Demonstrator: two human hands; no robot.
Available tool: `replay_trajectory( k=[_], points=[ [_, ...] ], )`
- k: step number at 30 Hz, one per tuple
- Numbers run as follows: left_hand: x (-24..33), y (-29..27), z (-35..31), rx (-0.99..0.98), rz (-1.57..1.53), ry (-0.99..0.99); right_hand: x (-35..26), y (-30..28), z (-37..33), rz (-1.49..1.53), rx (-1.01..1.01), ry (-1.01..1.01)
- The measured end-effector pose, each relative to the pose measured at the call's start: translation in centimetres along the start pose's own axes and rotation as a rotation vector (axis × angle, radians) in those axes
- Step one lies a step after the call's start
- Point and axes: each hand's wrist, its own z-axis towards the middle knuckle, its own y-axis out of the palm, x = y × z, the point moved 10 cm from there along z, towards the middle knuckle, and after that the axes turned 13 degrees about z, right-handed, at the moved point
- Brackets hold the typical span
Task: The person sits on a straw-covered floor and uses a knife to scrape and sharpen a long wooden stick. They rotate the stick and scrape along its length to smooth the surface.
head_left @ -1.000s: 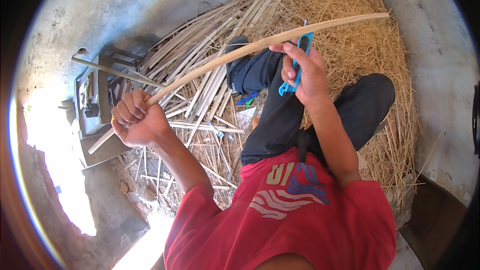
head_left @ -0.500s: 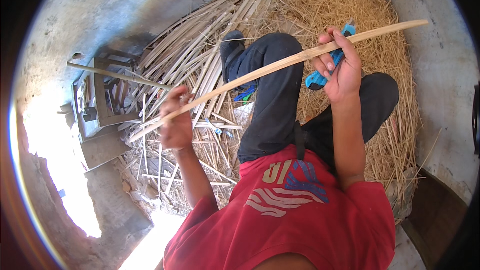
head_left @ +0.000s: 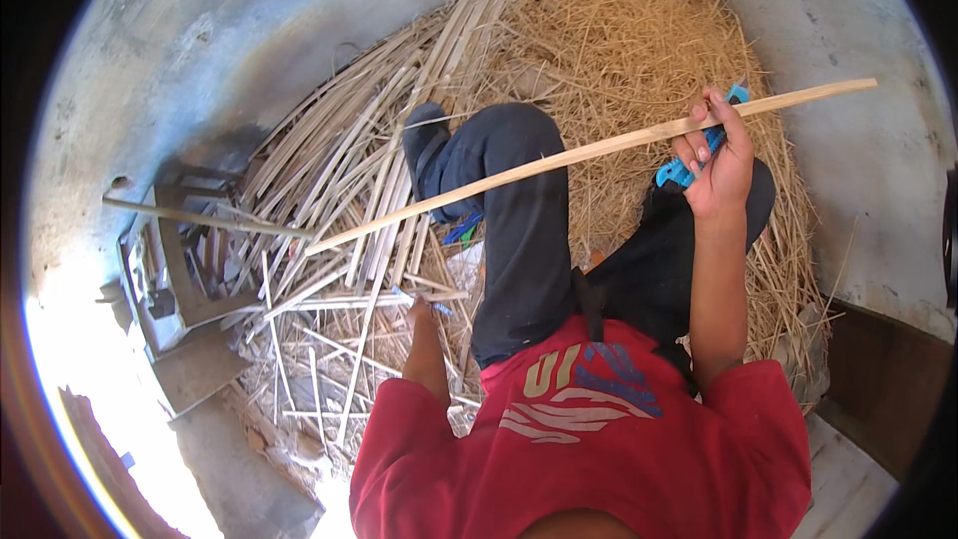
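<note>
**Loose red T-shirt, dark trousers**

The shirt is a strong, even red with a rounded neckline at its near edge. Its left sleeve and right sleeve are short and plain, in the same red, leaving the forearms bare. The chest carries a print: pale yellow-green block shapes on the left, a blue patch on the right, and off-white wavy stripes on the near side. The trousers look black, with a bluish cast on the left leg and soft creases. A narrow dark strap shows at the waist. Far left, the footwear is dark and rounded; finer detail is too small to tell.
</note>
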Motion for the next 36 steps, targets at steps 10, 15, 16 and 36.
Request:
replay_trajectory(
  k=[10,15,16,36],
  points=[
    [3.1,-3.4,-8.1,0.238,0.183,-0.075,-1.7,1.6,0.0,0.024,-0.025,-0.05],
    [4.2,-5.8,-9.0,0.351,0.007,0.397,-2.7,3.4,0.9,0.079,-0.042,-0.062],
    [6.2,-5.1,-12.3,0.193,-0.167,0.568,-3.2,3.2,1.0,0.085,-0.052,-0.076],
    [13.0,-0.5,-54.6,-0.788,0.63,1.453,-9.6,6.7,5.2,0.072,-0.133,-0.06]
  ],
)
